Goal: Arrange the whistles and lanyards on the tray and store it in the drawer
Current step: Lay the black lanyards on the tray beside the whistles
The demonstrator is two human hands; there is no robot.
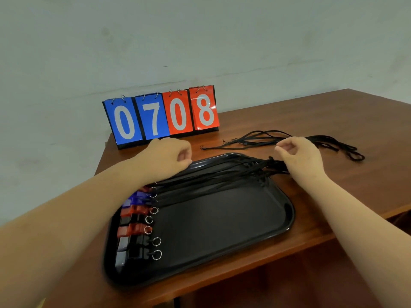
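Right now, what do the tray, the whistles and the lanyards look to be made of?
Tray: likely black plastic, possibly lacquered metal; it is smooth and glossy, with highlights along its rim. Whistles: moulded plastic in red, blue and black, shiny, some seemingly translucent; each carries a bright metal split ring. Lanyards: thin black cord, probably woven, matte, lying limp in loose strands.

A flip scoreboard (161,116) reading 0708 stands on the wooden table (333,196) against the wall (200,36).
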